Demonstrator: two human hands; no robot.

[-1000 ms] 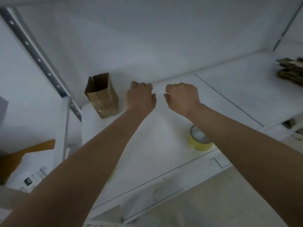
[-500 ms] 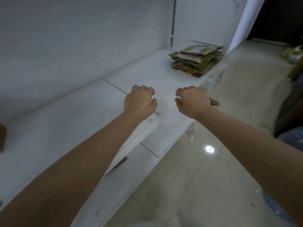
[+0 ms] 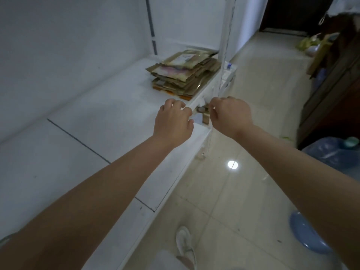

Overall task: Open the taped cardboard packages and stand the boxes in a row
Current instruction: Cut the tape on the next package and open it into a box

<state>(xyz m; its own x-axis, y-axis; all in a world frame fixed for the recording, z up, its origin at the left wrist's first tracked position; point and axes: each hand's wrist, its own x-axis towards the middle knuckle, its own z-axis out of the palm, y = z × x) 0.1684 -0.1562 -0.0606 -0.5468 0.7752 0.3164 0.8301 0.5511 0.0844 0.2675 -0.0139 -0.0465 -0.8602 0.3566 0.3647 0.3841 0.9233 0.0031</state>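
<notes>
The stack of flattened cardboard packages (image 3: 185, 72) lies on the white shelf (image 3: 87, 117) just beyond both hands — left hand (image 3: 172, 121) and right hand (image 3: 229, 115) hover loosely curled, holding nothing, knuckles up.

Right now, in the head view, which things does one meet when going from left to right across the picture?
White shelf → left hand → stack of flattened cardboard packages, further back → right hand → bright light reflection on the floor tiles → blue water jug at the right edge.
</notes>
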